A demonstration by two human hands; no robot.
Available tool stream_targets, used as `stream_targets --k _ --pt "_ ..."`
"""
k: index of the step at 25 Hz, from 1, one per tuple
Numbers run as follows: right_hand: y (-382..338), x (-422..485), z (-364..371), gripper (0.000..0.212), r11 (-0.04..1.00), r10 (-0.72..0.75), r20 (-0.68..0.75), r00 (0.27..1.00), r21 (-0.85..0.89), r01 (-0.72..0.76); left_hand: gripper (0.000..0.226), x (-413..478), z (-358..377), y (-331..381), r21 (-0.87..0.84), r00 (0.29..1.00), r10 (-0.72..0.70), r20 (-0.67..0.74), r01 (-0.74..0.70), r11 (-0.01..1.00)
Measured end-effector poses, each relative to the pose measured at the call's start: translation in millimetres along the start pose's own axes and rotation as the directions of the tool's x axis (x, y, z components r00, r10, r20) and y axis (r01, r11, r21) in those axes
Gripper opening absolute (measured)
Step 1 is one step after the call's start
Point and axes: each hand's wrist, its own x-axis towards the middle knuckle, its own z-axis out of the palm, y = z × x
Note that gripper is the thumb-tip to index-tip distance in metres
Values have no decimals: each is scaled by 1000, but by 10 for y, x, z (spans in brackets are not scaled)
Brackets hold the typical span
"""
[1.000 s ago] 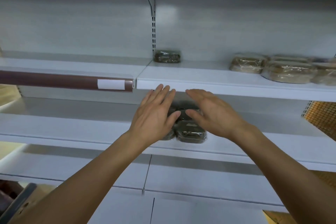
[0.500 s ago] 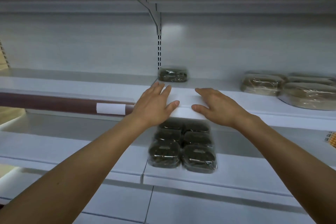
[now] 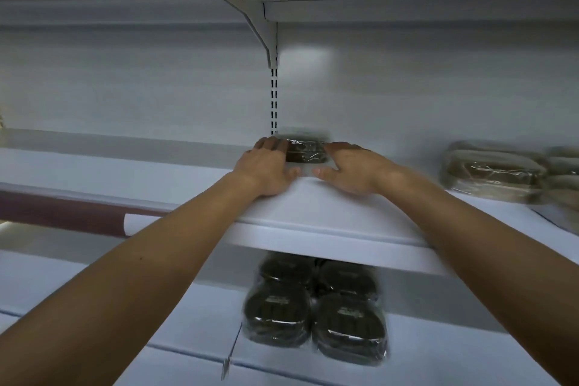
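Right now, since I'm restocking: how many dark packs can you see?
5. One pack on the upper shelf, between the left hand and right hand; four packs in a block on the shelf below. More may hide behind them.

Dark wrapped packs (image 3: 344, 326) on the lower shelf (image 3: 423, 341), blurred tan packs (image 3: 495, 172), perhaps bread, far right

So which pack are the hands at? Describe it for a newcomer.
On the middle shelf, at the foot of the slotted upright, one dark wrapped pack sits between the left hand and right hand. It is alone there; the tan packs lie far right.
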Motion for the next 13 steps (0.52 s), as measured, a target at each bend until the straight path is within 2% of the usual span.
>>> stream_targets --k 3,8,11,13 --pt "97 240 26 63 1000 18 20 1000 -6 -18 76 189 55 -73 -12 1000 -19 24 20 1000" --pt "253 575 90 77 998 54 30 998 21 -54 95 506 61 -129 -67 986 -98 138 108 992" --pt "260 654 229 79 999 36 51 998 32 -38 93 641 158 -176 -130 991 -62 116 77 989" --pt "237 666 295 78 998 17 20 1000 62 -18 84 679 206 -178 -176 998 -20 61 31 984"
